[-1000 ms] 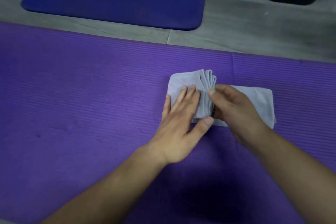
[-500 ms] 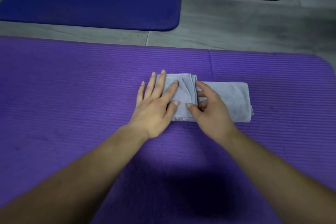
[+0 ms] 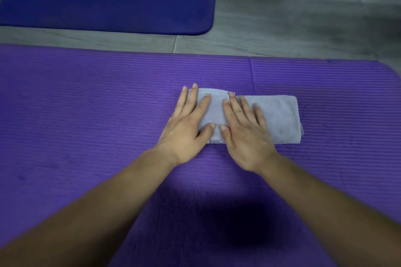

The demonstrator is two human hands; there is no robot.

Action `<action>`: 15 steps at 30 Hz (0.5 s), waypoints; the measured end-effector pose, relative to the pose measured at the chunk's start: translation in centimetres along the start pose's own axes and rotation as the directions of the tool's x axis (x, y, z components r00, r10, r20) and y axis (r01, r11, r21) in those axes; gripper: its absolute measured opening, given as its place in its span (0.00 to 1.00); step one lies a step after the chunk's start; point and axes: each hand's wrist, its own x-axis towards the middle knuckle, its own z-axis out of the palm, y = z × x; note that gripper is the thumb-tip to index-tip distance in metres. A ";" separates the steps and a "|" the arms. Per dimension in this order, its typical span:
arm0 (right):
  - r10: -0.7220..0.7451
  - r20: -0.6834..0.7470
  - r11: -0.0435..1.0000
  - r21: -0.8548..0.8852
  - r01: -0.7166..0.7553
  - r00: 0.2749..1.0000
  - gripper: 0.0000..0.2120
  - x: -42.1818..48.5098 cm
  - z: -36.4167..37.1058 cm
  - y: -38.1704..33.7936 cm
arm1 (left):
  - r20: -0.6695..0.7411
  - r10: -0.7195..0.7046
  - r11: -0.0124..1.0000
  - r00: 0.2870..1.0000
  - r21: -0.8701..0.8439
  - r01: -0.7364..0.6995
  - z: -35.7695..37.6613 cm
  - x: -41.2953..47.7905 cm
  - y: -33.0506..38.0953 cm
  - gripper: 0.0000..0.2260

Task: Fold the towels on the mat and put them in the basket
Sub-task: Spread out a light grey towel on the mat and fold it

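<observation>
Mid-frame, the pale grey cloth towel [image 3: 280, 119] lies folded on the ribbed purple foam mat [image 3: 86, 115], left hand [image 3: 184, 132] and right hand [image 3: 247, 138] pressing it with straight fingers [image 3: 236, 108]; basketing seemingly remains.

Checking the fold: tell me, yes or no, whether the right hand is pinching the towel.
No, the right hand lies flat on the grey towel, fingers straight.

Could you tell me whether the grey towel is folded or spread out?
Folded: the towel is a narrow strip, its left part doubled over.
</observation>
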 end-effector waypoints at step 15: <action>0.183 -0.049 0.975 0.134 -0.175 0.982 0.29 -0.7 -2.7 -3.3 | -0.071 -0.576 0.691 0.814 -0.574 0.439 -1.1 0.0 0.7 0.15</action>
